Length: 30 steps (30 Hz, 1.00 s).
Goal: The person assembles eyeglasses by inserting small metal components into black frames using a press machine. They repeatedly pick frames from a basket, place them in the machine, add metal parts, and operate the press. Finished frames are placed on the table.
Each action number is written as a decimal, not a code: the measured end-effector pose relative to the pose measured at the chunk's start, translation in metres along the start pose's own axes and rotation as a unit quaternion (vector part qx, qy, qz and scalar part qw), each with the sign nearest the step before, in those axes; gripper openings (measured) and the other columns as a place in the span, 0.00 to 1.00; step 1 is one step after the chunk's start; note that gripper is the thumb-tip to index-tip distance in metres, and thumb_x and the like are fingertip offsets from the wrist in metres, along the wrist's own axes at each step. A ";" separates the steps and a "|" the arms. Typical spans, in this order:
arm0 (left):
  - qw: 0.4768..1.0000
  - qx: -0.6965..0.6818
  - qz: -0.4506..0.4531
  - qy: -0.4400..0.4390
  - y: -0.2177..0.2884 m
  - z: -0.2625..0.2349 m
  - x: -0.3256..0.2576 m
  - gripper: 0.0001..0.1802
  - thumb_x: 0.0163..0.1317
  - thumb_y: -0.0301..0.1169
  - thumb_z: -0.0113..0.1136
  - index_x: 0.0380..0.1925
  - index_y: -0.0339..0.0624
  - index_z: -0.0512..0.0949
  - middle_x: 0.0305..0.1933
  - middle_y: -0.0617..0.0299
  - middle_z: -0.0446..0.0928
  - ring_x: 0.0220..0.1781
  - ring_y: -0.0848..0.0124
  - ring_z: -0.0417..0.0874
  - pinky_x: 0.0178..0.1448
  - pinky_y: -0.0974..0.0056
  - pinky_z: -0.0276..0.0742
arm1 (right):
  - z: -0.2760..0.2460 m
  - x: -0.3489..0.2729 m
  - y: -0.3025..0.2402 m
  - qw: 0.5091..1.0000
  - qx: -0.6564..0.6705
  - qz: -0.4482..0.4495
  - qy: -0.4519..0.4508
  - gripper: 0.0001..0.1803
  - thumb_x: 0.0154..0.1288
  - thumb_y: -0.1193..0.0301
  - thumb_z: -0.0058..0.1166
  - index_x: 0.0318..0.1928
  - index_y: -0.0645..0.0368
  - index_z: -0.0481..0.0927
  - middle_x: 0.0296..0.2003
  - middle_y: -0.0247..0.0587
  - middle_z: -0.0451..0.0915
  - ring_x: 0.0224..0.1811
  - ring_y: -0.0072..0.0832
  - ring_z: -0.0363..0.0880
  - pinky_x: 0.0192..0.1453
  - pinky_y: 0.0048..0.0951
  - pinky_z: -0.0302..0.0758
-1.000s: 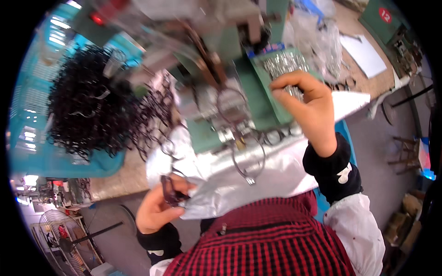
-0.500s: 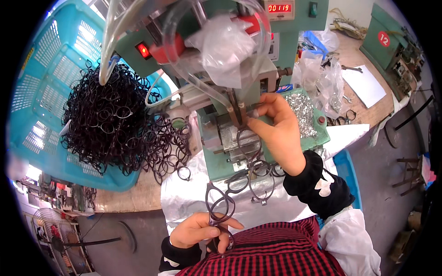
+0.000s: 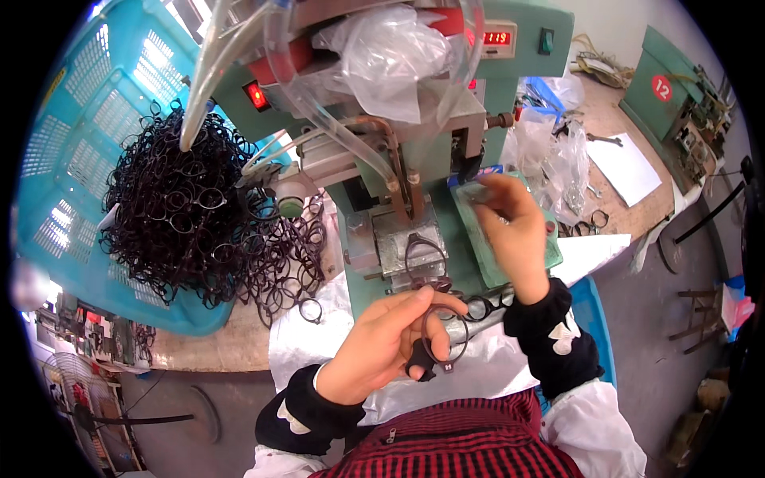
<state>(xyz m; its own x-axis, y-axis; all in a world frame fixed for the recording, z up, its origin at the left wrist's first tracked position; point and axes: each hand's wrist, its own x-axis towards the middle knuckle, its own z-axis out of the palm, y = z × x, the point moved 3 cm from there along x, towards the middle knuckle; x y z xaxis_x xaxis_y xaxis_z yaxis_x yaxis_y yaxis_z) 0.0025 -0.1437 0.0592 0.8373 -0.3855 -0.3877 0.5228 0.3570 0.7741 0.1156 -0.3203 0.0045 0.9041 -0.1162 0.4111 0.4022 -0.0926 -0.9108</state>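
Note:
My left hand [image 3: 382, 342] is closed on a dark eyeglass frame [image 3: 466, 338], just in front of a bench machine [image 3: 358, 295]. A small black piece [image 3: 421, 362] shows below its fingers; its kind is unclear. Another eyeglass frame [image 3: 407, 253] lies under the machine's two copper-coloured rods [image 3: 404, 191], on the metal block, its near part reaching my left fingertips. My right hand [image 3: 514, 231] hovers over the green tray [image 3: 488, 267] of small shiny parts. Its fingers are bent and smeared by motion, so whether they hold anything is hidden.
A blue basket [image 3: 60, 151] at left holds a big heap of dark eyeglass frames [image 3: 175, 215], spilling onto the table. More frames [image 3: 480, 307] lie beside the machine's base. Plastic bags [image 3: 558, 159], white paper [image 3: 625, 171] and a wrench [image 3: 603, 139] lie at right.
My left hand has risen from near my lap to the machine's front with an eyeglass frame. My right hand has left the copper-coloured rods and moved right, over the tray.

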 end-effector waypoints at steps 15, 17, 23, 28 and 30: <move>1.000 -0.014 0.024 0.000 -0.023 -0.019 0.009 0.25 0.79 0.44 0.44 0.46 0.31 0.81 0.25 0.62 0.82 0.17 0.77 0.75 0.20 0.74 0.69 | -0.047 0.002 0.043 0.953 -0.288 -0.082 0.051 0.10 0.56 0.81 0.64 0.40 0.63 0.83 0.51 0.49 0.78 0.42 0.39 0.85 0.49 0.35 0.77; 0.981 0.039 0.163 0.095 -0.045 -0.047 0.002 0.16 0.76 0.37 0.53 0.45 0.34 0.80 0.28 0.61 0.83 0.23 0.77 0.78 0.26 0.74 0.71 | -0.046 -0.006 0.037 0.942 -0.314 -0.105 0.058 0.08 0.56 0.80 0.65 0.38 0.64 0.84 0.51 0.50 0.78 0.41 0.40 0.85 0.50 0.34 0.78; 0.839 0.320 0.365 0.245 -0.068 -0.044 0.009 0.17 0.61 0.27 0.71 0.49 0.35 0.80 0.31 0.68 0.78 0.30 0.81 0.73 0.33 0.74 0.69 | -0.052 -0.011 0.040 0.971 -0.225 -0.050 0.062 0.05 0.60 0.79 0.63 0.37 0.63 0.85 0.54 0.52 0.78 0.38 0.34 0.86 0.47 0.29 0.79; 0.831 0.334 0.394 0.206 -0.069 -0.024 0.030 0.13 0.58 0.32 0.74 0.38 0.35 0.84 0.32 0.60 0.78 0.32 0.71 0.78 0.36 0.68 0.73 | -0.033 -0.004 0.056 0.977 -0.196 -0.060 0.064 0.06 0.61 0.78 0.63 0.39 0.65 0.85 0.54 0.52 0.80 0.37 0.33 0.85 0.45 0.29 0.79; 0.825 0.366 0.391 0.180 -0.064 -0.036 0.008 0.12 0.60 0.32 0.72 0.39 0.35 0.84 0.35 0.59 0.82 0.33 0.70 0.81 0.37 0.65 0.75 | -0.034 -0.003 0.058 0.979 -0.186 -0.036 0.074 0.06 0.63 0.77 0.62 0.40 0.65 0.85 0.46 0.49 0.84 0.34 0.29 0.84 0.42 0.27 0.78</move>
<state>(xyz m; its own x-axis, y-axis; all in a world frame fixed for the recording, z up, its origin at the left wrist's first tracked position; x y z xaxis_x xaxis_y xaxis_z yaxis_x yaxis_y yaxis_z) -0.0185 -0.1383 -0.0113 0.9351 0.0437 0.3516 -0.3258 -0.2840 0.9018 0.1314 -0.3588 -0.0485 0.8332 -0.2364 0.4998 0.3587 -0.4568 -0.8140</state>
